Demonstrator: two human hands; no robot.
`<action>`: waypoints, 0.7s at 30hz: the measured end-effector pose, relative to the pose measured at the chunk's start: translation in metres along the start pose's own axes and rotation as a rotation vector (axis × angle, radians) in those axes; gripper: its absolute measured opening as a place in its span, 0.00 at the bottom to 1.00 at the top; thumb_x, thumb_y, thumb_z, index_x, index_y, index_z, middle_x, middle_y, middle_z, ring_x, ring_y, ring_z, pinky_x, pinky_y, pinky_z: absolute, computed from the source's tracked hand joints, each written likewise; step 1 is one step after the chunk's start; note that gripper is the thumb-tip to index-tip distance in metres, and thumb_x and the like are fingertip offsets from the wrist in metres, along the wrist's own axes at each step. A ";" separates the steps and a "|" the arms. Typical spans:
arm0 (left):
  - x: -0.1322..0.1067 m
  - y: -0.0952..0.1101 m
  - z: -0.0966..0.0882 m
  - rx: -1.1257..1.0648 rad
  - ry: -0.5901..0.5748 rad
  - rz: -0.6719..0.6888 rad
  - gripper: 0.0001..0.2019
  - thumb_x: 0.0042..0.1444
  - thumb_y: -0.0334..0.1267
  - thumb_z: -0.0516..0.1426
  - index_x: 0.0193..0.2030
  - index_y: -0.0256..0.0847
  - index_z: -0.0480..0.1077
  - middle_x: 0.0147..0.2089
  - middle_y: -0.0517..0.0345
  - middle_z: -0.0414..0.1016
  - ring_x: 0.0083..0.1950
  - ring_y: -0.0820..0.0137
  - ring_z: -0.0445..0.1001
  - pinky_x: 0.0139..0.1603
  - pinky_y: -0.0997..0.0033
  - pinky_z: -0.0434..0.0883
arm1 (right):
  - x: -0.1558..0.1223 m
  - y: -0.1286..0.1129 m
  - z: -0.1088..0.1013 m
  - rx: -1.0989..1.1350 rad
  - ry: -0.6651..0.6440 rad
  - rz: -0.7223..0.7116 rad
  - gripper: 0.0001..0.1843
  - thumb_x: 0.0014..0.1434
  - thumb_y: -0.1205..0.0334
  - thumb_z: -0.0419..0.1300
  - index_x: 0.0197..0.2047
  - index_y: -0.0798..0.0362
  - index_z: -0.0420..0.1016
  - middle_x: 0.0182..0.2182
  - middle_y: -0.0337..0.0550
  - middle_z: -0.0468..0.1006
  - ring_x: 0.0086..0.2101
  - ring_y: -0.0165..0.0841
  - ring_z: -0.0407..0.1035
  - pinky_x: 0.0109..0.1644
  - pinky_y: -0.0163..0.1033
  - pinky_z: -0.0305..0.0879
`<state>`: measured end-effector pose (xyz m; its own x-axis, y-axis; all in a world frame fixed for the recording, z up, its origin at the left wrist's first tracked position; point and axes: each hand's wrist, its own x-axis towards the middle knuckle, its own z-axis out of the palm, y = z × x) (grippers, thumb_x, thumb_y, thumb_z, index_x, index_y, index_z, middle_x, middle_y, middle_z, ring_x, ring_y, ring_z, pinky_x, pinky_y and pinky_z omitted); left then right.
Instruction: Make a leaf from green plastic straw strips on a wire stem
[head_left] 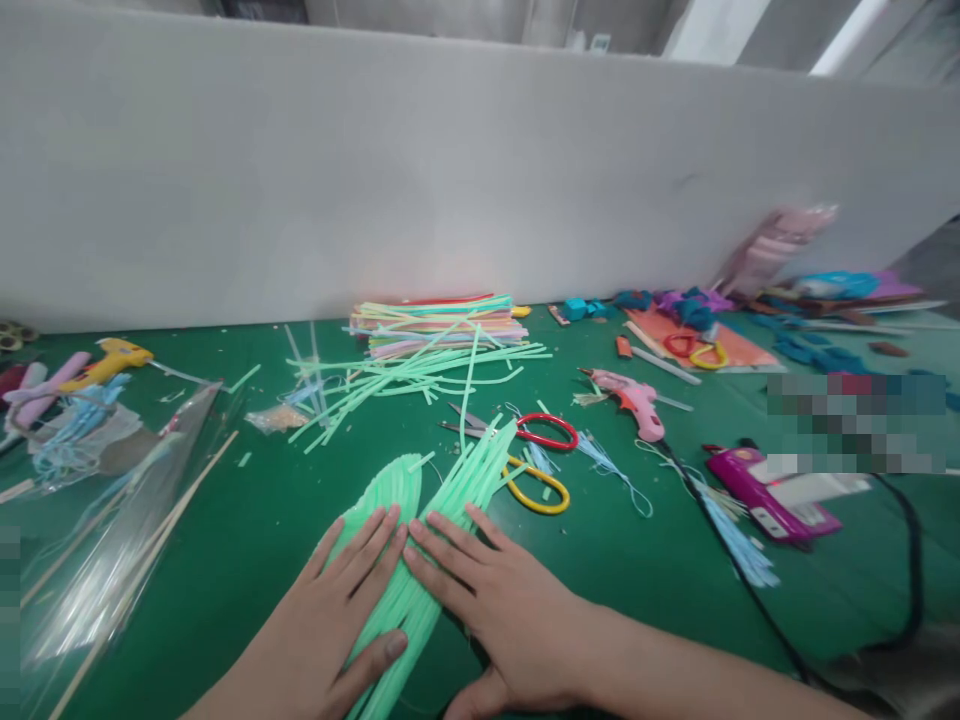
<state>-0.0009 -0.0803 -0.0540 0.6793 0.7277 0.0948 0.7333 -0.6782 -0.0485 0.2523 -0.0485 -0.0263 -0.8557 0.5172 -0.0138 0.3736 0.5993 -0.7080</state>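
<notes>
Mint-green strips lie directly under both hands: left hand [349,590] flat, fingers slightly spread, nearer the rounded fan-shaped piece [401,480]; right hand [499,590] also flat and spread, nearer the strip bundle [469,475]. Neither is clamped; fingertips almost meet in the middle, can't tell if touching. Bundle's long axis runs diagonally, near end low by the left thumb, far end up and to the right; fan on its left side. Scissors [574,437] just beyond the far end, partly behind it. Farther out on the worktop [255,560]: loose green strips [390,372], multicoloured stack [442,325], pink glue gun [634,398] off right.
</notes>
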 end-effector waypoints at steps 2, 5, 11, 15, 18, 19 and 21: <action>-0.001 -0.003 -0.004 -0.031 -0.005 0.001 0.37 0.62 0.55 0.49 0.72 0.42 0.38 0.73 0.52 0.45 0.72 0.61 0.50 0.70 0.56 0.48 | 0.003 0.000 0.000 0.001 0.004 0.002 0.56 0.50 0.36 0.61 0.71 0.45 0.34 0.69 0.42 0.36 0.68 0.45 0.32 0.67 0.51 0.12; -0.002 -0.001 -0.008 -0.042 0.018 -0.015 0.40 0.61 0.56 0.49 0.72 0.39 0.38 0.73 0.49 0.48 0.71 0.61 0.52 0.69 0.58 0.50 | 0.006 0.001 0.002 0.013 0.029 0.009 0.58 0.48 0.36 0.63 0.71 0.45 0.34 0.69 0.42 0.36 0.68 0.46 0.33 0.68 0.52 0.15; 0.008 0.036 0.011 0.128 0.265 -0.074 0.41 0.61 0.53 0.49 0.71 0.27 0.39 0.68 0.37 0.58 0.68 0.52 0.57 0.65 0.57 0.54 | 0.006 0.000 0.004 0.016 0.099 -0.041 0.58 0.48 0.38 0.65 0.71 0.48 0.37 0.69 0.45 0.41 0.68 0.47 0.38 0.69 0.52 0.20; 0.013 0.055 0.030 0.167 0.285 -0.161 0.34 0.63 0.42 0.47 0.72 0.28 0.40 0.66 0.39 0.62 0.66 0.54 0.61 0.65 0.57 0.54 | 0.000 0.001 -0.003 0.020 0.115 -0.052 0.56 0.48 0.40 0.65 0.70 0.49 0.41 0.68 0.47 0.47 0.67 0.47 0.42 0.70 0.51 0.26; 0.011 0.056 0.032 0.165 0.276 -0.163 0.33 0.63 0.40 0.47 0.71 0.30 0.42 0.66 0.42 0.63 0.66 0.55 0.61 0.66 0.58 0.54 | -0.011 0.002 -0.006 0.033 0.091 -0.023 0.53 0.50 0.41 0.64 0.70 0.48 0.42 0.68 0.46 0.45 0.67 0.47 0.42 0.70 0.51 0.25; 0.011 0.056 0.032 0.163 0.271 -0.165 0.32 0.63 0.39 0.47 0.71 0.31 0.43 0.66 0.43 0.63 0.66 0.56 0.61 0.65 0.58 0.54 | -0.015 0.002 -0.006 0.036 0.079 -0.001 0.52 0.51 0.41 0.64 0.70 0.48 0.42 0.68 0.45 0.44 0.67 0.46 0.41 0.70 0.51 0.23; 0.010 0.056 0.030 0.159 0.255 -0.177 0.31 0.63 0.36 0.47 0.71 0.32 0.44 0.67 0.45 0.62 0.67 0.57 0.60 0.65 0.59 0.55 | -0.021 0.001 -0.006 0.043 0.059 0.042 0.51 0.52 0.41 0.63 0.70 0.48 0.41 0.68 0.45 0.42 0.67 0.46 0.40 0.70 0.52 0.21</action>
<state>0.0477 -0.1075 -0.0853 0.5268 0.7701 0.3598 0.8480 -0.5049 -0.1611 0.2726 -0.0548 -0.0227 -0.8168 0.5769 -0.0031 0.3916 0.5505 -0.7373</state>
